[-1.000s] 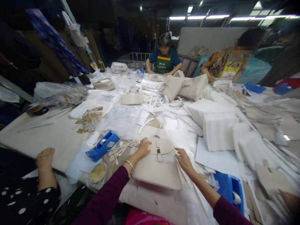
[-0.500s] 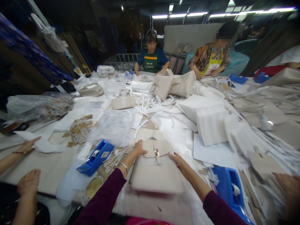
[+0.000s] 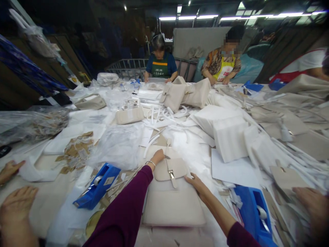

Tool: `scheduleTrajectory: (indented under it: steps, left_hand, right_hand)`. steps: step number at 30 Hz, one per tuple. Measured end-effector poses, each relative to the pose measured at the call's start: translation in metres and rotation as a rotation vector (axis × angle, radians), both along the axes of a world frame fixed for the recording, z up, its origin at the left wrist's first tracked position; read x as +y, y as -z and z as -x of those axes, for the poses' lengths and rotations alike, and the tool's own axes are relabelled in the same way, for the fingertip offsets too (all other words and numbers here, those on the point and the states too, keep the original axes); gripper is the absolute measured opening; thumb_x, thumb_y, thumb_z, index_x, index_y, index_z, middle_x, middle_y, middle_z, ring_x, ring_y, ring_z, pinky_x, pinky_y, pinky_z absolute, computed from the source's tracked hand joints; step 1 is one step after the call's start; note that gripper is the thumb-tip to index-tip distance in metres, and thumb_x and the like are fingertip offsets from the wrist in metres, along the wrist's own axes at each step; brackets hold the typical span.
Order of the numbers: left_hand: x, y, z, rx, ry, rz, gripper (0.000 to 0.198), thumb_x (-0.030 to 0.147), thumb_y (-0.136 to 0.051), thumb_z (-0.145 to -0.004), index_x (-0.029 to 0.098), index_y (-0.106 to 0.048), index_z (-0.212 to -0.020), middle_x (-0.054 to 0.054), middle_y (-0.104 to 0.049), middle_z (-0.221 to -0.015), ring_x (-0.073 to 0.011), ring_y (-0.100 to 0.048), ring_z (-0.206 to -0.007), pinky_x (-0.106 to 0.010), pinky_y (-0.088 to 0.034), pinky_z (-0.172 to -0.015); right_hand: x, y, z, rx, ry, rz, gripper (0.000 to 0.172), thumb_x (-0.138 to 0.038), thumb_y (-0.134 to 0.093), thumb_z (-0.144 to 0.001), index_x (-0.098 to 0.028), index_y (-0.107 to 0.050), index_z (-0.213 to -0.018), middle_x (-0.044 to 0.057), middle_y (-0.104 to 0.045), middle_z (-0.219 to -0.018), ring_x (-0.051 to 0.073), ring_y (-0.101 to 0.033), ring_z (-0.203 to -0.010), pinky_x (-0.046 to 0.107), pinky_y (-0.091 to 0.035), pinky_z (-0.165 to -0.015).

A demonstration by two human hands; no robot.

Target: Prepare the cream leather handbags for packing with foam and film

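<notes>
Cream bag at the table's near edge
Our left hand tops its flap, grip unclear; our right hand rests open on its right side.

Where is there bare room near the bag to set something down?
Bare tabletop left of the left tape dispenser; flat white sheet right of the bag. Crowded among the straps beyond it and far right.

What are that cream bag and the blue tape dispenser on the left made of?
Cream bag: smooth, matte leather or faux leather, I cannot tell which; its clasp glints like metal. Blue tape dispenser: hard moulded plastic, slightly glossy, by its sheen.
</notes>
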State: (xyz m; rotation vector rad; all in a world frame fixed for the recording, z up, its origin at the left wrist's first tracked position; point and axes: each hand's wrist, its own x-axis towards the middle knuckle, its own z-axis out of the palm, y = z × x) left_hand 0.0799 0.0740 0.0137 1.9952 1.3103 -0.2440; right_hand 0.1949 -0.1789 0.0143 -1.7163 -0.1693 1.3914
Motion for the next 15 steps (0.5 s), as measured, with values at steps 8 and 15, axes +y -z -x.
scheduleTrajectory:
  steps: [8,15]
  left_hand:
    - [0.004,0.014,0.000,-0.229,-0.067,0.105,0.019,0.017,-0.066,-0.065,0.017,-0.065,-0.084,0.003,-0.053,-0.052,-0.0159,-0.055,-0.060,-0.025,-0.042,-0.057]
    - [0.006,0.011,0.008,-0.413,-0.170,0.133,0.018,0.013,-0.056,-0.066,0.017,-0.068,-0.079,0.002,-0.056,-0.054,-0.0151,-0.054,-0.060,-0.026,-0.045,-0.062]
  right_hand:
    - [0.095,-0.022,-0.023,-0.551,-0.068,-0.254,0.037,-0.023,-0.063,-0.077,-0.019,-0.057,-0.114,0.010,-0.057,-0.118,0.026,-0.054,-0.108,0.049,-0.038,-0.102]
    - [0.206,-0.014,0.005,-0.343,-0.146,-0.242,0.032,-0.035,-0.055,-0.090,-0.015,-0.055,-0.116,0.007,-0.059,-0.112,0.018,-0.060,-0.092,0.037,-0.053,-0.077]
